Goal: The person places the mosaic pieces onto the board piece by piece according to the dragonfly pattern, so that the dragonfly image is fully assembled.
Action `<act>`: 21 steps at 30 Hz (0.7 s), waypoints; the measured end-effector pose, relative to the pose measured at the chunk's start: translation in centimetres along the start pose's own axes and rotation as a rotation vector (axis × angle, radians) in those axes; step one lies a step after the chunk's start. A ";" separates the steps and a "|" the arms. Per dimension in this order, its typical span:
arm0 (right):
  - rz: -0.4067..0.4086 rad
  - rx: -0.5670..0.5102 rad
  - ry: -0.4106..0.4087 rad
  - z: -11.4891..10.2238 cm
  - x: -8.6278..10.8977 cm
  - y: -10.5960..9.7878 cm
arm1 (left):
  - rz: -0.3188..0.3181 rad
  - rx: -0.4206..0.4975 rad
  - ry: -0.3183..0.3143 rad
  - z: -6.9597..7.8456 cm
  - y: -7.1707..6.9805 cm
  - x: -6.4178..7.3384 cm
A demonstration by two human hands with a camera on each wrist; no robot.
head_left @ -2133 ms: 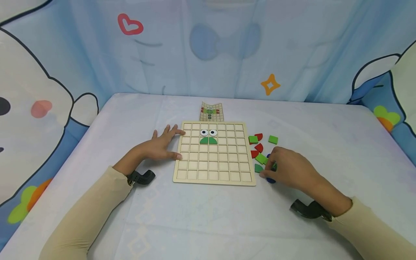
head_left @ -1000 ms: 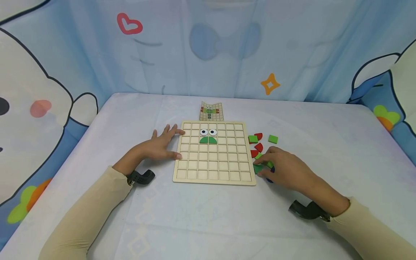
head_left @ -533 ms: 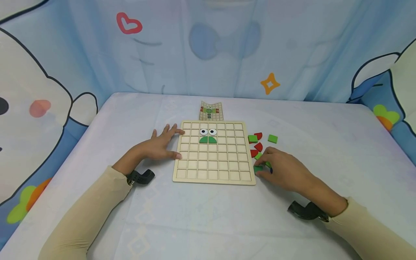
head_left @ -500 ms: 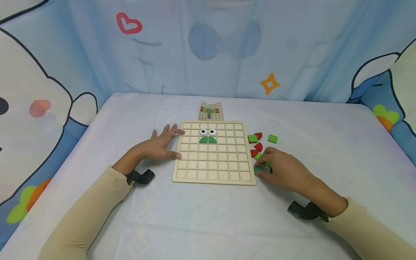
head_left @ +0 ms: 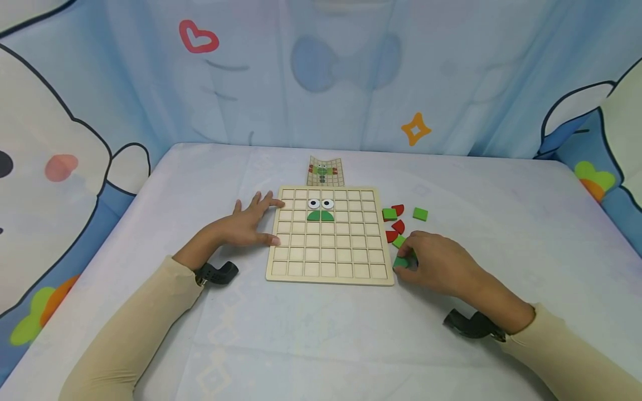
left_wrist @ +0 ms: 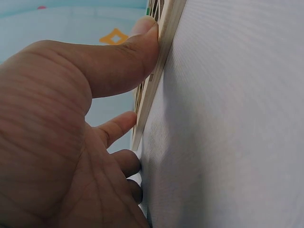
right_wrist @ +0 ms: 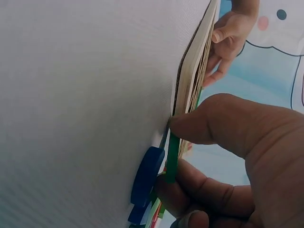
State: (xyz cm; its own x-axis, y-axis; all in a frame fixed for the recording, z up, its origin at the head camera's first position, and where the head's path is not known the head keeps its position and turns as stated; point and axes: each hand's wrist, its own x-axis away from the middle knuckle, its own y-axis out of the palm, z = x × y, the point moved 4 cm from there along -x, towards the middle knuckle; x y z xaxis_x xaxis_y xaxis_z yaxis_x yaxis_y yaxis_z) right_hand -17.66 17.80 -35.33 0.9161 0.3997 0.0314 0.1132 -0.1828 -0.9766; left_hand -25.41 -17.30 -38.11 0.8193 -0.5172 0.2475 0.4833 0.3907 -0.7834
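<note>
A wooden grid board (head_left: 328,256) lies on the table, bearing two round eye pieces (head_left: 321,204) above two dark green quarter-round pieces (head_left: 320,215). My left hand (head_left: 246,225) is spread at the board's left side, its thumb and a finger touching the edge. In the left wrist view the thumb (left_wrist: 128,61) presses on the rim. Beside the board's lower right corner, my right hand (head_left: 436,262) pinches a dark green piece (right_wrist: 173,159) between thumb and fingertips. Dark blue pieces (right_wrist: 147,175) show just below it in the right wrist view; the head view has them hidden behind the hand.
Red quarter-round pieces (head_left: 398,226) and bright green square pieces (head_left: 420,214) lie loose along the board's right side. A small pattern card (head_left: 325,171) with a coloured figure leans or lies behind the board. A printed blue curtain (head_left: 346,72) hangs beyond the table.
My right hand has shifted slightly left from the dark blue pieces to the dark green piece, which it now pinches and has tilted. The left hand stays at the board's edge.
</note>
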 end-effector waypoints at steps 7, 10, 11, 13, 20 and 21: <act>-0.032 -0.039 0.071 0.2 0.0 -0.3 | -0.001 -0.002 0.003 0.1 0.0 0.1; -0.029 -0.053 0.067 0.3 0.0 -0.5 | -0.004 -0.001 0.004 0.1 0.0 -0.1; -0.027 -0.059 0.063 0.3 0.0 -0.5 | -0.005 -0.001 0.004 0.1 0.1 -0.1; -0.019 -0.067 0.051 0.3 0.1 -0.6 | -0.005 -0.003 0.005 0.1 0.1 -0.2; -0.026 -0.052 0.036 0.0 -0.3 -0.9 | -0.002 -0.011 -0.009 0.1 0.1 -0.2; -0.033 -0.051 0.038 0.0 -0.3 -1.0 | -0.001 -0.013 -0.007 0.1 0.1 -0.2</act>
State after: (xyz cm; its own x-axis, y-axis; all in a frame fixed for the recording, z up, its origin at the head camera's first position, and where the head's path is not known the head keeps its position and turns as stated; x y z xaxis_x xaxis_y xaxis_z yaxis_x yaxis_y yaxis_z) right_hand -18.04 17.84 -34.34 0.9255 0.3717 0.0726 0.1622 -0.2159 -0.9628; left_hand -25.50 -17.06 -38.20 0.8212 -0.5118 0.2523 0.4800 0.3806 -0.7904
